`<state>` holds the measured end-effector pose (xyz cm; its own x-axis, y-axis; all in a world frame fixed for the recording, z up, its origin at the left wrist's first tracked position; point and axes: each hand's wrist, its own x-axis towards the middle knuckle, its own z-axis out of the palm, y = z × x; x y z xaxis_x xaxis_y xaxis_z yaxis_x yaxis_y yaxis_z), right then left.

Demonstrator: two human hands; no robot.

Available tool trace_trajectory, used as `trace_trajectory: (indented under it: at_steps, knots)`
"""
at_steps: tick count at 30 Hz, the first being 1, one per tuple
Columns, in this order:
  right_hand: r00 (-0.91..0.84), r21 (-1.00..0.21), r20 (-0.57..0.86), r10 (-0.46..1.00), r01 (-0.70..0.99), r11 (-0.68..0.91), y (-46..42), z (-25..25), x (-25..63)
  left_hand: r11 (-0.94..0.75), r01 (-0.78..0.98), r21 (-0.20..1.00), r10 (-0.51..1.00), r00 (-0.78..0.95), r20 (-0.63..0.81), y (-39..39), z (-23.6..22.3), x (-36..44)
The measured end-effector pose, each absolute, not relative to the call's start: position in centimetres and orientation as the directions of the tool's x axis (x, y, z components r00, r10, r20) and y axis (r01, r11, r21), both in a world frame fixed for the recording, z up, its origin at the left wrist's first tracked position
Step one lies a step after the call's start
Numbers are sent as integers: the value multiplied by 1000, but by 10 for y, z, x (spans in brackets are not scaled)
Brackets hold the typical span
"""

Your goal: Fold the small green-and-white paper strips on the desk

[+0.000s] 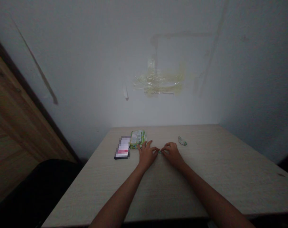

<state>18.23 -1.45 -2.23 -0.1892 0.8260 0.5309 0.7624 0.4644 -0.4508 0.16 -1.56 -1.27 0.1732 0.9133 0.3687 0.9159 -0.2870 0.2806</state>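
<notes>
A small greenish piece (159, 152) lies low over the table between my hands, mostly covered by fingertips; its kind is too small to make out. My left hand (146, 154) pinches its left end with thumb and forefinger, the other fingers spread toward a green and white packet (138, 139). From the other side, my right hand (173, 154) closes its fingertips on the right end of the piece. Beyond the right hand rests a thin, crumpled-looking green and white strip or loop (182, 141).
A phone (123, 148) with a lit, blurred screen lies left of the packet. The pale wooden table (205, 177) meets a grey wall (91, 79) bearing shiny clear tape (158, 83). At the left are a wooden door (20, 120) and a dark object (41, 186).
</notes>
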Motion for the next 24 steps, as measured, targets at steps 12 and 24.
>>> trace_trajectory:
  at_steps: [12, 24]
  knots:
    - [-207, -409, 482, 852, 806, 427, -18, -14, 191, -349, 886, 306, 916, 252, 313, -15, -10, -9]
    - [-252, -420, 544, 800, 744, 520, -16, -23, 192, -307, 911, 276, 925, 216, 314, -27, 0, -5]
